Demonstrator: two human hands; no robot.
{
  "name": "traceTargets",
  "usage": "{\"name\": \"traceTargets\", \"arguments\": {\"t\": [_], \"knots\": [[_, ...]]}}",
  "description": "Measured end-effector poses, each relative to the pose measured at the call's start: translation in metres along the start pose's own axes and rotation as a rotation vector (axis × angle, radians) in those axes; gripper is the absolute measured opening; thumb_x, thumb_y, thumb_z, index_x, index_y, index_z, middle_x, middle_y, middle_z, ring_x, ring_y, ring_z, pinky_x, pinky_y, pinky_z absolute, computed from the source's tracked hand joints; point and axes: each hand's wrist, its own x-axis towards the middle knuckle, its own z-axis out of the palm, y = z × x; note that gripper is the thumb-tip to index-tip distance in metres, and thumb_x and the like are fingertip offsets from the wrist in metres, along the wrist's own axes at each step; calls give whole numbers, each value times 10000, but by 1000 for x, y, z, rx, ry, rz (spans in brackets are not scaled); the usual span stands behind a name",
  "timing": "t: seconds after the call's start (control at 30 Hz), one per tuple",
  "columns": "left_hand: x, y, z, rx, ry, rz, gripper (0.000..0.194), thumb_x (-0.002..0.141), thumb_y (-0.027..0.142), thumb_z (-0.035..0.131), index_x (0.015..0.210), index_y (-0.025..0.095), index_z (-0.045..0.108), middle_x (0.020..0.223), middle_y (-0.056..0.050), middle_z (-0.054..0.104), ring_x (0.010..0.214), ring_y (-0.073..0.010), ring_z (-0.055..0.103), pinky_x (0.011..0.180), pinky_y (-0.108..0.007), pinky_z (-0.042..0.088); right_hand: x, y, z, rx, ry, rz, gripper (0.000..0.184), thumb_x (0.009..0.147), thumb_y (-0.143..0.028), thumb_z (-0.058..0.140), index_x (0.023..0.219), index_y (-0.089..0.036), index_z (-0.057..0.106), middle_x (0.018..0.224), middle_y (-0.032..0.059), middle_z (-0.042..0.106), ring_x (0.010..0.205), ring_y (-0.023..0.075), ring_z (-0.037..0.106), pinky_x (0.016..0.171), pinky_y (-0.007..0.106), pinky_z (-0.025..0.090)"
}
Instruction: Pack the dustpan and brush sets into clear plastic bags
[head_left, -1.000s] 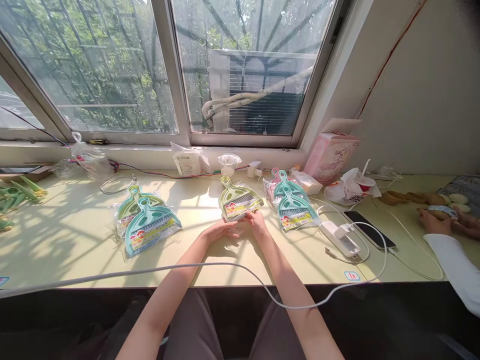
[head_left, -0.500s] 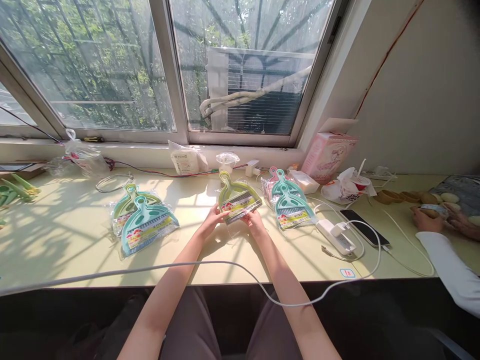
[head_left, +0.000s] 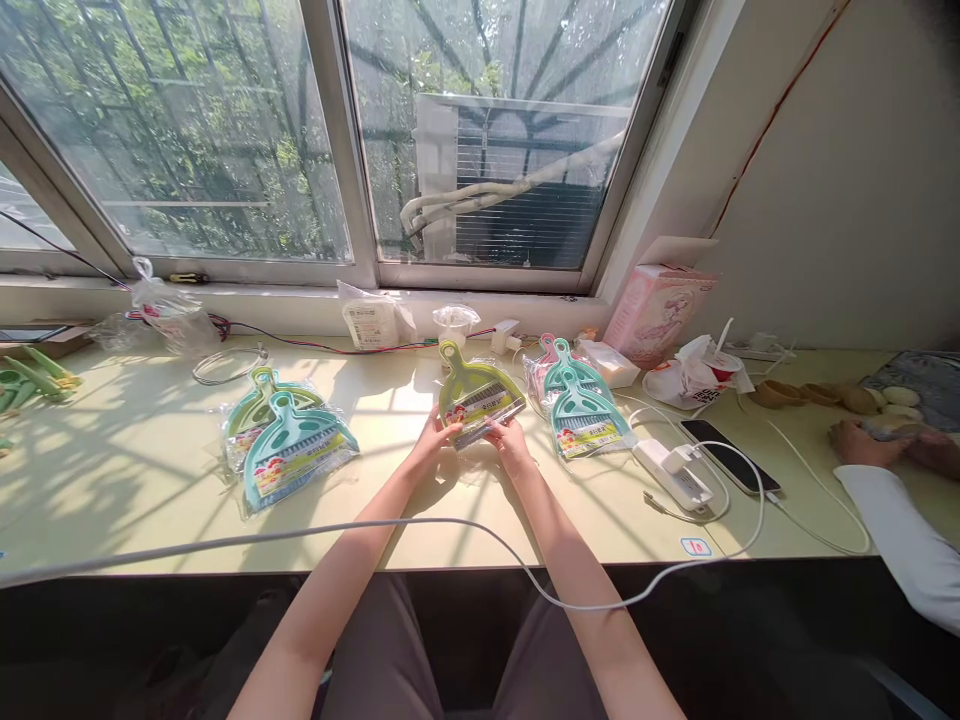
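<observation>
A yellow-green mini dustpan-and-brush set [head_left: 472, 392] in a clear plastic bag is lifted a little above the pale yellow table [head_left: 150, 500], in front of me. My left hand [head_left: 430, 445] grips its lower left edge. My right hand [head_left: 508, 440] pinches its lower right edge. Both hands have fingers closed on the packet.
Teal packaged sets [head_left: 289, 448] lie to the left, teal and pink ones [head_left: 581, 405] to the right. A white charger [head_left: 673, 473], a phone [head_left: 729, 455] and a white cable [head_left: 225, 545] lie nearby. A pink box [head_left: 660, 310] stands by the window. Another person's hand [head_left: 862, 442] works at far right.
The yellow-green set has been lifted off the table and tilted up; both hands moved from its near edge to gripping its lower corners.
</observation>
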Motion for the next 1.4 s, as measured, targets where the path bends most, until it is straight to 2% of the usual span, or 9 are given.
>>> {"name": "traceTargets", "arguments": {"t": [0.1, 0.27, 0.6, 0.8, 1.0, 1.1, 1.17, 1.27, 1.4], "knots": [[-5, 2, 7, -4, 19, -15, 790, 811, 612, 1012, 1483, 332, 708, 1423, -142, 826, 1316, -402, 795, 766, -375, 646, 0, -1, -2, 10, 5, -14, 367, 674, -334, 978, 960, -283, 754, 1043, 53, 910, 1100, 337, 874, 1001, 475, 728], [-4, 4, 2, 21, -57, -12, 716, 798, 626, 1049, 1343, 239, 791, 1253, -181, 875, 1229, -451, 814, 884, -490, 675, 1, -8, -6, -36, -30, 29, 389, 661, -287, 961, 1001, -284, 771, 1000, 43, 910, 1035, 335, 882, 905, 450, 742], [12, -8, -9, 44, -64, -59, 802, 672, 584, 1115, 1315, 255, 765, 1164, -154, 879, 1090, -413, 832, 804, -448, 677, -4, -20, -1, -97, -3, 70, 343, 715, -361, 974, 943, -300, 725, 878, 25, 866, 1054, 352, 892, 922, 481, 744], [9, -8, -9, 2, -130, -65, 748, 744, 542, 1095, 1347, 243, 771, 1041, -132, 877, 1015, -410, 872, 867, -511, 707, -8, -22, 2, -80, -13, 49, 326, 732, -379, 991, 943, -294, 757, 856, 15, 875, 953, 316, 891, 863, 449, 751], [15, 0, -16, -7, 59, -96, 538, 779, 398, 970, 1246, 205, 786, 1195, -159, 886, 1061, -383, 860, 807, -469, 733, -8, -26, 6, -184, -113, 49, 167, 833, -374, 953, 867, -306, 804, 891, 37, 885, 993, 315, 890, 970, 485, 741], [17, 7, -27, -49, 149, -106, 481, 790, 327, 906, 1241, 213, 786, 1220, -150, 885, 1141, -378, 848, 865, -482, 738, -9, -29, 2, -328, -52, -99, 108, 882, -372, 894, 893, -279, 841, 924, 96, 878, 1125, 378, 871, 1101, 582, 697], [17, 11, -36, -65, 194, -137, 450, 765, 281, 899, 1195, 216, 785, 1163, -144, 888, 1175, -391, 842, 909, -486, 729, -12, -32, -2, -495, 24, -333, 135, 925, -324, 835, 1043, -291, 892, 1201, 124, 893, 1410, 387, 771, 1294, 615, 574], [15, 12, -46, -55, 245, -187, 387, 737, 265, 923, 1089, 239, 764, 1015, -116, 875, 1099, -379, 850, 863, -431, 713, -17, -37, -7, -816, 42, -596, 340, 960, -192, 774, 1229, -348, 912, 1626, 85, 752, 1730, 342, 482, 1469, 616, 320], [12, 11, -50, -65, 136, -252, 376, 733, 250, 935, 1048, 260, 731, 927, -58, 843, 914, -291, 833, 758, -366, 698, -14, -45, -14, -911, 9, -606, 140, 953, -224, 868, 889, -344, 901, 1450, 98, 805, 1586, 407, 576, 1403, 676, 367]]}}
